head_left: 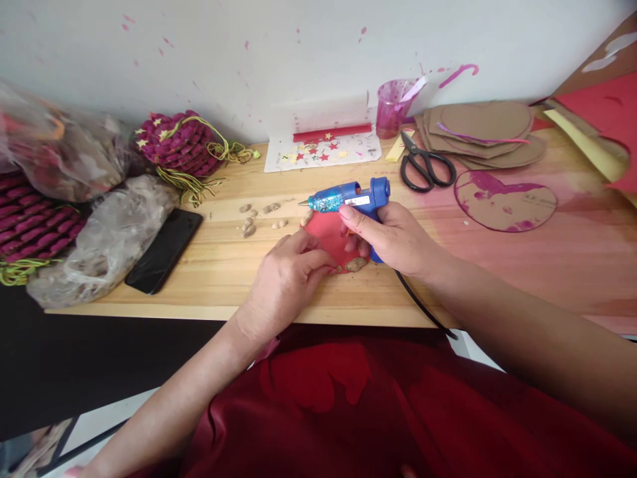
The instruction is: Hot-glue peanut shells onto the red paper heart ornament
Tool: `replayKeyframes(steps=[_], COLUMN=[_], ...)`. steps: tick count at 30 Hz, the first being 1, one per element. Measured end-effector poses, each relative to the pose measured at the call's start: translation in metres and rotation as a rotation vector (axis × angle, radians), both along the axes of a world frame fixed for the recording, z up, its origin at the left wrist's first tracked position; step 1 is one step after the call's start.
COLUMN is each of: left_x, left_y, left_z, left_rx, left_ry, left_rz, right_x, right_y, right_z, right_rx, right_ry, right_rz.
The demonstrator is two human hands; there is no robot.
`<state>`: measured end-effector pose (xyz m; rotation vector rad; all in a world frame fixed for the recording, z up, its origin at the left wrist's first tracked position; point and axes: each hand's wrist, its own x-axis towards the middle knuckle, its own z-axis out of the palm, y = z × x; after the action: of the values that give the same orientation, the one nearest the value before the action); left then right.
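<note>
My right hand (398, 239) is wrapped around the handle of a blue hot glue gun (365, 199), its metal tip pointing left. Under the gun lies a red piece of paper or card (331, 232), with tan, lumpy pieces like peanut shells along its edge, one large piece (355, 264) at the lower right. My left hand (288, 272) rests at the red piece's lower left edge, fingers curled and pressed together; what they pinch is hidden. More loose peanut-like pieces (249, 227) lie on the table to the left.
Black scissors (428, 166), stacked cardboard shapes (478, 126) and a painted cardboard heart (505, 202) lie right. At the back are a pink cup (391, 109) and star-covered paper (323, 156). A phone (164, 252) and plastic bag (107, 239) sit left. The gun's cord (423, 305) crosses the front edge.
</note>
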<state>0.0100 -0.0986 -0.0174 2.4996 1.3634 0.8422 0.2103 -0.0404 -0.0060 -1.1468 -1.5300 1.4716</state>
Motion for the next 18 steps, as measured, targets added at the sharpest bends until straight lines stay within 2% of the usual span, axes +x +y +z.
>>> replayKeyframes(steps=[8,14,18], left_x=[0.0014,0.0028,0.0040], left_y=[-0.0012,-0.0023,-0.0008], left_z=[-0.0017,0.0005,0.0035], left_rx=[0.018,-0.045,-0.069], left_ry=[0.016,0.015,0.019], left_rz=[0.014,0.044,0.051], right_x=[0.0005,0.0000,0.0007], right_y=[0.0000,-0.0015,-0.0009], right_z=[-0.0007,0.0023,0.0004], right_rx=[0.004,-0.033,0.007], right_ry=[-0.016,-0.004,-0.028], right_rz=[0.007,0.004,0.009])
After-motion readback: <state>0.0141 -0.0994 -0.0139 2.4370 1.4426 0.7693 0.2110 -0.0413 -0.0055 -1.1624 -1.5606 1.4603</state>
